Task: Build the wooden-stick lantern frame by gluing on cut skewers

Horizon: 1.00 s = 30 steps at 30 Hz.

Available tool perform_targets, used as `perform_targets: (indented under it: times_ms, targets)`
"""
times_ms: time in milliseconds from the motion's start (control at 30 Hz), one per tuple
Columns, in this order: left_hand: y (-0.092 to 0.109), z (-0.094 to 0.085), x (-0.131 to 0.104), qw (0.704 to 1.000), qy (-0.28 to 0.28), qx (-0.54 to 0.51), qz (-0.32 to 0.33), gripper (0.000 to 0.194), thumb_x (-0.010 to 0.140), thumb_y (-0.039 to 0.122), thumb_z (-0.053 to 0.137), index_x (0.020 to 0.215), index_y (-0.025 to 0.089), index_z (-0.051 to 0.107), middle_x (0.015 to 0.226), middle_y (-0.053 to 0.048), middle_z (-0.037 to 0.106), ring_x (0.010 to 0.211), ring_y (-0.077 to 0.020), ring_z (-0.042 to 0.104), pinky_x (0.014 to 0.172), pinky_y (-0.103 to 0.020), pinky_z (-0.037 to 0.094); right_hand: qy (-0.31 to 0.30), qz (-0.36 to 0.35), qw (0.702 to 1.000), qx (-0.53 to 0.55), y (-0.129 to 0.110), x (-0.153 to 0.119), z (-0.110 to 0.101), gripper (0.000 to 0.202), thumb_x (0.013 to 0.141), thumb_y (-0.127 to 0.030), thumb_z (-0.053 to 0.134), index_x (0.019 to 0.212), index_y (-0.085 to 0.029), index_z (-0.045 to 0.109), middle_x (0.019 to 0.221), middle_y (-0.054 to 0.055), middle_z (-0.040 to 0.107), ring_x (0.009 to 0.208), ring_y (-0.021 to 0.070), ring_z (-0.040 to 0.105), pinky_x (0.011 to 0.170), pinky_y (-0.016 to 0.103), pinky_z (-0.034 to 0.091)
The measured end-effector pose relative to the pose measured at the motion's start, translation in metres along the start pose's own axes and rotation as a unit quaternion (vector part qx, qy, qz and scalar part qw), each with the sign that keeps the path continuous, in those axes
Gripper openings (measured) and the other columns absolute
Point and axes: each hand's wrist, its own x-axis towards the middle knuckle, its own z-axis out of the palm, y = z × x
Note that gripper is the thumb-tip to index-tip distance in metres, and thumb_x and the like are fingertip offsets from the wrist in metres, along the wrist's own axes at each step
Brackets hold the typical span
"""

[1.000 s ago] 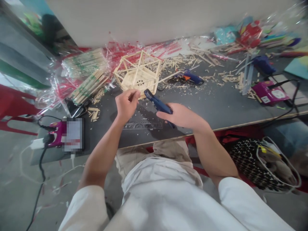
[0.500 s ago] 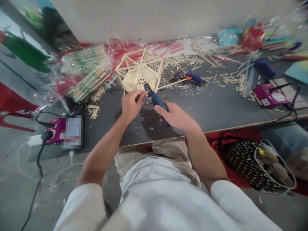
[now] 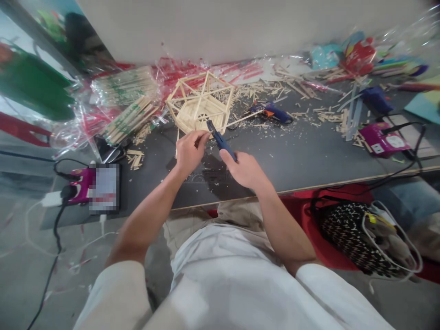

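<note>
My right hand [image 3: 242, 168] is wrapped round the handles of a dark blue hand tool [image 3: 220, 139], whose head points up and left. Close to that head, my left hand [image 3: 191, 150] is closed in a pinch; what its fingers hold is too small to make out. Just beyond both hands stands an open frame of thin wooden sticks [image 3: 201, 103] with a slatted wooden floor. A single stick [image 3: 244, 118] slants from the frame toward a blue and orange glue gun [image 3: 277, 112] lying on the table.
Bundled sticks [image 3: 129, 120] and plastic wrapping lie left of the frame. Small wood offcuts are scattered across the grey table [image 3: 295, 160]. A purple power block [image 3: 384, 137] stands right; a phone [image 3: 104, 189] and another purple block lie left. A patterned bag [image 3: 350, 236] sits below the right edge.
My right hand has shifted slightly left and its grip on the blue tool looks more closed. At the far left, the green-clothed person has moved further into view.
</note>
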Motion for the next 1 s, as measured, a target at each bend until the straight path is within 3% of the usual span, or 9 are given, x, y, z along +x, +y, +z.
perform_targets:
  times_ms: [233,433,633,800,1000]
  targets:
    - [-0.002,0.001,0.0,0.998,0.019,0.009,0.054,0.034,0.105,0.045,0.059,0.092,0.021,0.079,0.079,-0.003,0.077,0.069,-0.0135,0.069,0.07,-0.025,0.051,0.007,-0.018,1.0,-0.004,0.001,0.004,0.0,0.059,0.107,-0.066,0.038,0.075,-0.022,0.059,0.084,0.012,0.074,0.082,0.0259,0.069,0.079,0.032,0.044]
    - [-0.001,-0.003,0.001,0.995,0.007,0.063,0.08,0.044,0.109,0.05,0.05,0.093,0.018,0.077,0.081,-0.006,0.078,0.075,-0.0142,0.071,0.074,-0.025,0.053,0.022,-0.051,0.998,-0.001,0.004,0.004,0.005,0.064,0.106,-0.07,0.036,0.076,-0.02,0.061,0.078,0.012,0.073,0.078,0.0233,0.069,0.074,0.027,0.045]
    - [0.02,-0.017,-0.001,0.988,-0.015,0.102,0.115,0.038,0.11,0.042,0.051,0.096,0.018,0.076,0.087,-0.006,0.08,0.077,-0.0144,0.073,0.072,-0.024,0.053,-0.02,-0.049,0.997,0.06,0.007,-0.011,0.0,0.065,0.106,-0.069,0.031,0.073,-0.02,0.059,0.071,0.007,0.069,0.069,0.0192,0.064,0.072,0.028,0.044]
    - [0.056,-0.025,-0.032,0.983,-0.047,0.156,0.088,0.031,0.11,0.033,0.051,0.102,0.018,0.076,0.087,-0.005,0.079,0.074,-0.0138,0.072,0.068,-0.024,0.05,-0.129,-0.02,0.986,0.104,0.022,-0.031,-0.019,0.07,0.1,-0.078,0.031,0.073,-0.02,0.06,0.065,0.003,0.065,0.062,0.0161,0.059,0.069,0.028,0.044]
    - [0.081,-0.017,-0.084,0.987,0.008,0.162,0.02,0.025,0.109,0.029,0.055,0.099,0.018,0.076,0.084,-0.005,0.08,0.071,-0.0128,0.073,0.066,-0.023,0.05,-0.215,0.002,0.976,0.022,0.029,-0.051,-0.032,0.069,0.1,-0.076,0.029,0.066,-0.021,0.055,0.063,0.003,0.061,0.06,0.0159,0.054,0.067,0.03,0.04]
